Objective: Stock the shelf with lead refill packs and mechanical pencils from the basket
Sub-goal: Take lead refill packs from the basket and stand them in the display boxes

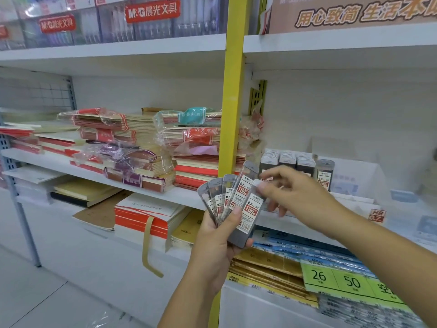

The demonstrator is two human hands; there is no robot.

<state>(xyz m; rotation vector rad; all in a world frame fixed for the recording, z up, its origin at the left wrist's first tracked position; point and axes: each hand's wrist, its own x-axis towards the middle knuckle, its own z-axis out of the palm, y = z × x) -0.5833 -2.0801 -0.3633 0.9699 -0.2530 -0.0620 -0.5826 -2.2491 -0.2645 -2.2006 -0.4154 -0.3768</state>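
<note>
Presently left hand [218,242] grips a fan of lead refill packs [228,197], right hand [295,192] pinches the top of the front pack [251,209].

Bare left hand [218,237], right hand [298,192]

Lead refill packs [247,215] — clear glossy plastic, paper labels; shelf [343,41] — smooth painted white.

Single head cam, wide-angle, faces fwd & slightly down, close to shelving [331,41].
</note>
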